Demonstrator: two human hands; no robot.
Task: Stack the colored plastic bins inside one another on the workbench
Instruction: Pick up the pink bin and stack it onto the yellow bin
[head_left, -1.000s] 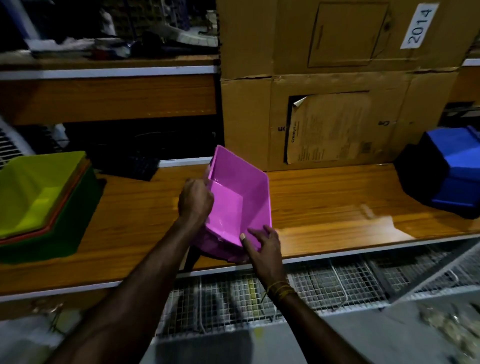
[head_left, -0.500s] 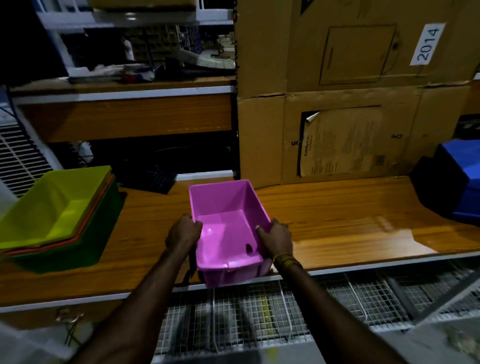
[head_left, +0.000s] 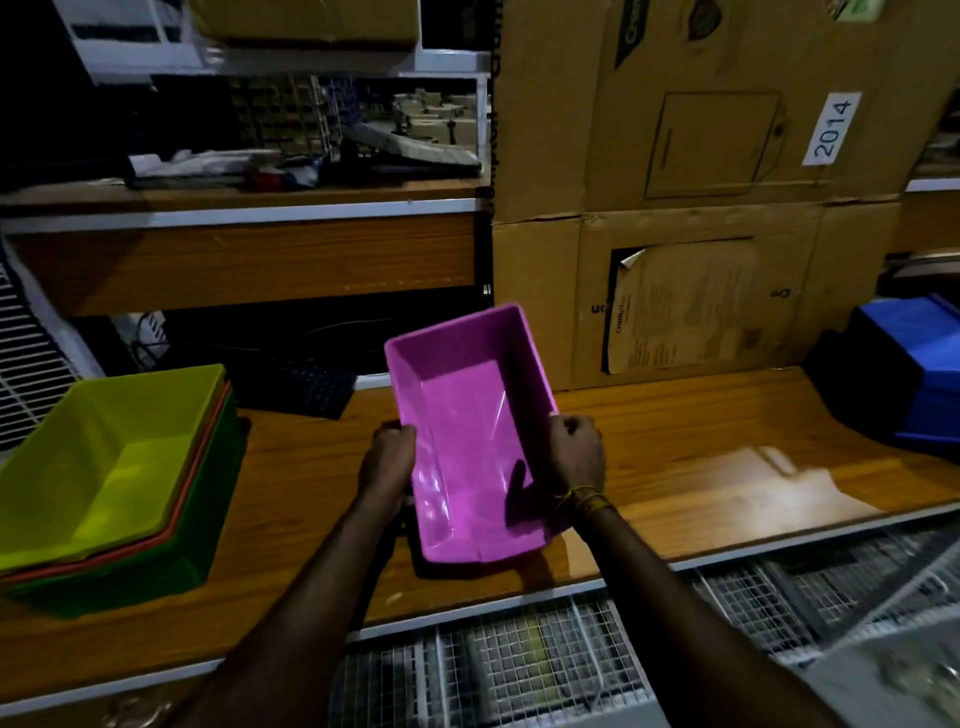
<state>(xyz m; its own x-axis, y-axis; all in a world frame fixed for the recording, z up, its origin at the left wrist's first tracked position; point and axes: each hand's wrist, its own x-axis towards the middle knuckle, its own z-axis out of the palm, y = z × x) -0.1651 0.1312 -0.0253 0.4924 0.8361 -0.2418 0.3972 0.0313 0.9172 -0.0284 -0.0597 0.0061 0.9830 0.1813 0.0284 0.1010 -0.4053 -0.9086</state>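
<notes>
- The pink bin (head_left: 470, 441) is gripped by its two long rims, one hand to each side, open mouth up, so that it can be carried level and dropped straight into another bin.
- The left hand (head_left: 387, 462) is curled shut over the left rim; the right hand (head_left: 576, 454) is clamped over the right rim, thumb side on top, thread bands seen at the wrist.
- Both forearms are stretched forward from the near edge of the surface (head_left: 701, 467), roughly parallel, wrists low.
- The pink bin is seen over the near edge of the surface; whether it is resting or just lifted cannot be told.
- Well to the left of the pink bin, a nested stack (head_left: 104, 478) is parked: yellow-green inside, an orange rim showing, dark green outermost. That is judged the likely destination.
- Well to the right of the pink bin, a blue bin (head_left: 914, 364) is lying tipped, not yet stacked.
</notes>
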